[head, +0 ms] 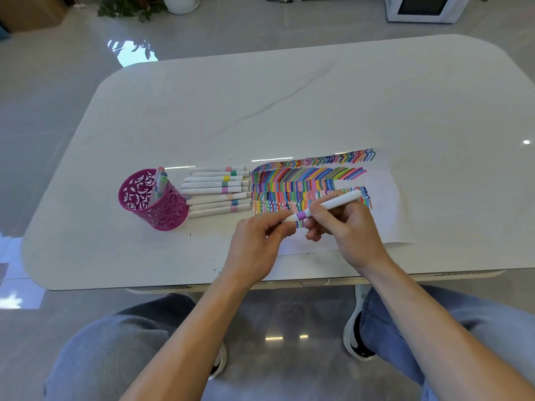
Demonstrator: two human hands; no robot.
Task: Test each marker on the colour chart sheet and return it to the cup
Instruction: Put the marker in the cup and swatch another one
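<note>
A white marker with a purple band (333, 203) slants over the colour chart sheet (388, 198), which is covered in rows of coloured strokes. My right hand (344, 230) grips the marker's barrel just behind the band. My left hand (260, 241) pinches the marker's near end, where the cap sits. A magenta cut-out cup (153, 199) stands at the left with a few markers upright in it. Several white markers with coloured bands (217, 191) lie in a row between the cup and the sheet.
The white marble-look table (289, 96) stretches far behind the sheet. Its front edge runs just under my wrists. On the floor beyond stand a potted plant (162, 4) and a white appliance (425, 7). My knees and shoes show below the table.
</note>
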